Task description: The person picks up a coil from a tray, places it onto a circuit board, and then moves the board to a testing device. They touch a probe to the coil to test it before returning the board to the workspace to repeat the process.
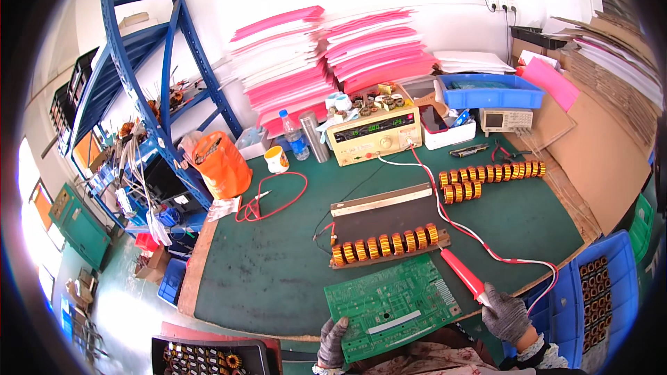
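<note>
My gloved left hand (333,342) grips the near left corner of a green circuit board (385,305), thumb on top. The board is tilted over the table's front edge. In my gloved right hand (506,316) is a red test probe (462,272), its tip pointing up and left toward the end of a row of coils. These copper-wound toroid coils (383,244) stand side by side on a wooden strip of a dark fixture (385,214), just beyond the board. A red and white lead (497,253) runs from the probe to a beige bench tester (375,135) with a lit display.
More coils (493,172) stand in rows on the green table (271,271) at the right. A red lead loop (306,184), a cup (276,160) and a bottle (294,137) are at the left. Coil bins flank me: black (215,342) and blue (566,305).
</note>
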### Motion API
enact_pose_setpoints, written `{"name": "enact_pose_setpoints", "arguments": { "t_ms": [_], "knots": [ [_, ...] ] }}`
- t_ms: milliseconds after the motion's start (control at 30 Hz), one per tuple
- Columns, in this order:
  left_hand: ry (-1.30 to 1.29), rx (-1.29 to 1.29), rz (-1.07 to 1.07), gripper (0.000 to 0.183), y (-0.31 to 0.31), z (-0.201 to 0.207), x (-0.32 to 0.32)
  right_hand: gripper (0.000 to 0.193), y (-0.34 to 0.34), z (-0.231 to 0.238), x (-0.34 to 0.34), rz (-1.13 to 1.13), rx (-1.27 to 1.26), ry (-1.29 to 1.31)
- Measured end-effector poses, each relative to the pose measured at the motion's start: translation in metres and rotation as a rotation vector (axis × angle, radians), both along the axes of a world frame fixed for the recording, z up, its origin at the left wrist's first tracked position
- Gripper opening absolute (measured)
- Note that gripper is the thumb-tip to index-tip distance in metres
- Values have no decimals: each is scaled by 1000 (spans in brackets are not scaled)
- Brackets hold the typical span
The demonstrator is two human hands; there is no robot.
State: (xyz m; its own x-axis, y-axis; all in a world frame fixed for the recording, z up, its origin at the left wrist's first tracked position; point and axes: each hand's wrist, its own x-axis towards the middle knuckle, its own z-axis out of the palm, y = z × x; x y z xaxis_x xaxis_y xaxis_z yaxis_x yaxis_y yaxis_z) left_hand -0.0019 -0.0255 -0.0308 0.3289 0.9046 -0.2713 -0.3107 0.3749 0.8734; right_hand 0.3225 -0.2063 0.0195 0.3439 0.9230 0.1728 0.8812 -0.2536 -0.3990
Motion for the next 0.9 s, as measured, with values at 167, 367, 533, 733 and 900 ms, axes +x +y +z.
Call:
{"name": "enact_pose_setpoints", "arguments": {
  "t_ms": [167,367,533,733,900],
  "knots": [
    [49,-55,64,67,-5,9,3,58,2,10,-2,37,31,8],
    [71,-37,62,69,-4,6,1,58,-1,1,-1,32,53,3],
    [59,-37,82,66,-4,7,3,58,0,4,-4,12,-2,-10],
    [-116,-9,-75,50,-2,32,8,56,0,8,-7,23,6,24],
    [-189,-47,-109,53,-3,37,11,56,-2,14,-5,33,18,31]
  ]
}}
